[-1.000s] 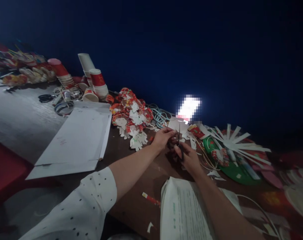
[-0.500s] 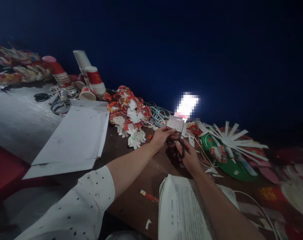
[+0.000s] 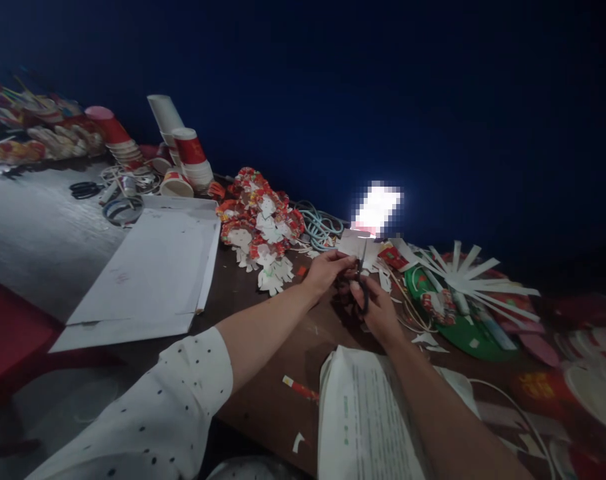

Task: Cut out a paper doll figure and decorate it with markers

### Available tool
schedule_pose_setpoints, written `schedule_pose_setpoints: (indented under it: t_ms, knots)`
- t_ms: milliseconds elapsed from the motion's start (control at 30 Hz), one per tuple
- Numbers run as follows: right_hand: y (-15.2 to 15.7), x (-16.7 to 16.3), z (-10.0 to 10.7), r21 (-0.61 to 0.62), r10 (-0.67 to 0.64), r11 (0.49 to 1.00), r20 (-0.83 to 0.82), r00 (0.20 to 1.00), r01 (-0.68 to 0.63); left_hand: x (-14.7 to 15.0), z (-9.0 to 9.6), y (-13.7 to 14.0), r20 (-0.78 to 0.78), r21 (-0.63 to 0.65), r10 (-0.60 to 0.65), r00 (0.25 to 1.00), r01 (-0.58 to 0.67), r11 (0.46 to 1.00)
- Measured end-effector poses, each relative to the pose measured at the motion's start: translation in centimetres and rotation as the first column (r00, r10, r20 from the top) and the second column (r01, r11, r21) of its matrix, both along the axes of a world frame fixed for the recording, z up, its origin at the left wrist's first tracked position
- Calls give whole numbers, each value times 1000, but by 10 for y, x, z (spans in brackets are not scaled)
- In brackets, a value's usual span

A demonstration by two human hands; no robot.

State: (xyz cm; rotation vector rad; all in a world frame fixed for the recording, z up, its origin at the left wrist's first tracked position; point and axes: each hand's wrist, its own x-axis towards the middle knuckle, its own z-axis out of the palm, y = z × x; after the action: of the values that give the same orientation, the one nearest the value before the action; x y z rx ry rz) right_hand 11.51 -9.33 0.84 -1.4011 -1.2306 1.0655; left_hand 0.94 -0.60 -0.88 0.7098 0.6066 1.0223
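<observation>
My left hand (image 3: pixel 329 272) is closed, pinching the lower edge of a pale piece of paper (image 3: pixel 355 245). Dark-handled scissors (image 3: pixel 363 293) sit in my right hand (image 3: pixel 380 310), its fingers wrapped around the handles. The scissor blades point upward and lie against the paper, close to my left fingertips. Both hands are held above the brown table (image 3: pixel 263 363), just in front of a bright, pixelated screen (image 3: pixel 377 208). Whether the blades are fully closed is too small to make out.
Left of my hands lie red-and-white paper cutouts (image 3: pixel 263 227) and a large white board (image 3: pixel 153 267). Stacked paper cups (image 3: pixel 190 150) stand behind. To the right are a green plate (image 3: pixel 473 340) and a fringed white paper cup (image 3: pixel 463 280). A printed white packet (image 3: pixel 367 413) lies in front.
The scissor blades look closer together and tilted a little differently against the paper. Both hands stay nearly in place, and the whole view has shifted slightly.
</observation>
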Motion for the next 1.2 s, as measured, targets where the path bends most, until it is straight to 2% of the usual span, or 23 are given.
schedule_pose_setpoints:
  t_ms: [300,533,933,1200]
  knots:
    - [1,0,-1,24,-28,999,-11,1000,28,-1,11,-8,-98,-21,35,995,-37,999]
    - [1,-1,-4,10,-45,999,-1,999,45,-1,20,-14,-107,-65,46,993,-54,996]
    - [2,-1,-3,14,-48,999,4,999,48,0,20,-13,-39,-123,26,999,-31,992]
    - [2,0,-5,-6,-42,999,1,999,42,0,19,-13,5,-102,28,1000,-27,994]
